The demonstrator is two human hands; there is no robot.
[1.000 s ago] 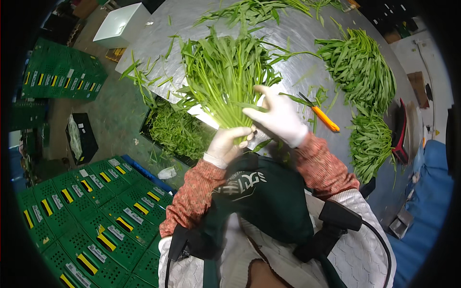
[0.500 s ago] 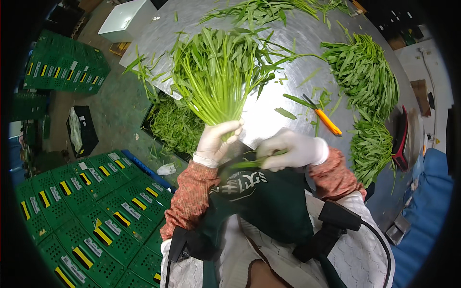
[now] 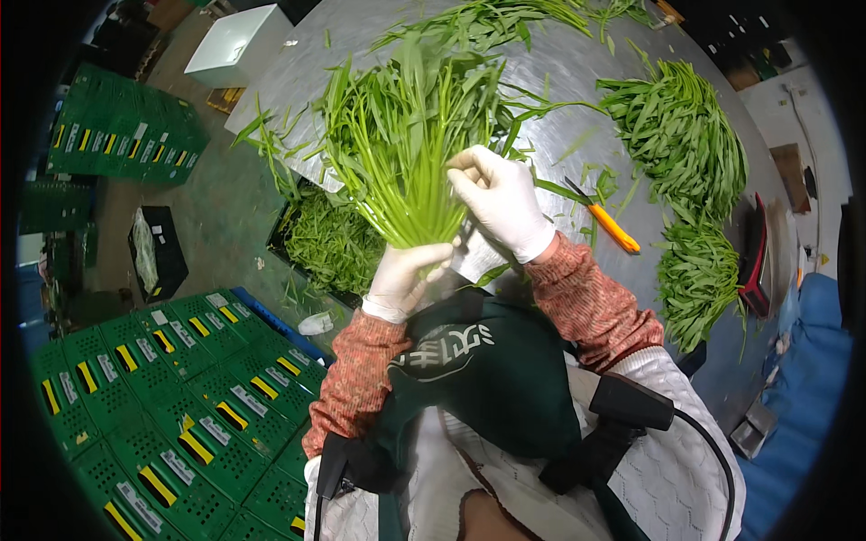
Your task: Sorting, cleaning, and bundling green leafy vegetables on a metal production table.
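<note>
Head view. Left hand (image 3: 410,275), white-gloved, closed in a fist around the stem ends of a bunch of leafy greens (image 3: 406,153); bunch raised in front of the body at the near side of the table, leaves fanning toward the far side. Right hand (image 3: 501,198), also gloved, at the right flank of the bunch, thumb and forefinger drawn together; cannot tell whether a leaf or stem is pinched between them.

Containers: dark crate (image 3: 280,239) below the table's left side, heaped with loose green trimmings (image 3: 334,242). Farther left on the floor, black crate (image 3: 169,257) with a translucent plastic bag (image 3: 142,252) in it. Near left, stacked green crates (image 3: 212,383) with yellow strips; contents not readable. Second green stack (image 3: 126,135) far left. White tub (image 3: 225,45) at far left, beyond the table corner.

Edges, room: metal table (image 3: 559,81) has its left corner overhung by stray greens (image 3: 266,135). Between the hands and the right-hand bundles (image 3: 686,149), a band of steel shows, carrying scraps and an orange-handled knife (image 3: 613,227). More greens (image 3: 492,25) along the far side. Green floor (image 3: 230,212) shows between table and crates.
</note>
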